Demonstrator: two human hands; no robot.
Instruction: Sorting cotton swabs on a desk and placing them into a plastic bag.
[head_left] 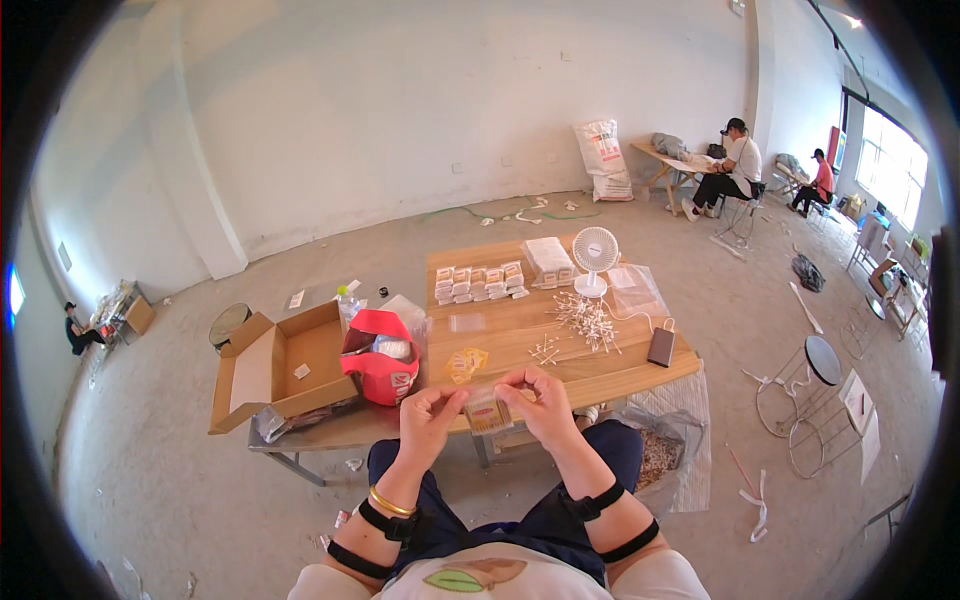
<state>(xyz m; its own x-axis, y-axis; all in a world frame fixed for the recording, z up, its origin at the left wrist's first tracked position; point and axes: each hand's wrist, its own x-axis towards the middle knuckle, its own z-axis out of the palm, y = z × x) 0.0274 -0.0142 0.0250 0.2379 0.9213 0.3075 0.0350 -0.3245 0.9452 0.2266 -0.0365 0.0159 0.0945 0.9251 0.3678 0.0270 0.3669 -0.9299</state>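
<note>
My left hand (430, 420) and my right hand (541, 405) pinch the top edge of a small clear plastic bag (488, 414), one at each side. Inside it shows a yellow and red card with thin sticks, probably cotton swabs. The bag hangs just over the near edge of the wooden table (500, 343). Beyond it lie yellow cards (466, 363) and a flat clear bag (466, 323). To the right are a few loose cotton swabs (545, 350) and a larger heap of cotton swabs (588, 318). Rows of filled small packs (480, 282) sit farther back.
A white fan (596, 252) stands behind the heap, near a stack of clear bags (547, 258). A dark power bank (661, 346) lies at right. On the left are a red bag (375, 385) and an open cardboard box (305, 385). Other people work far off.
</note>
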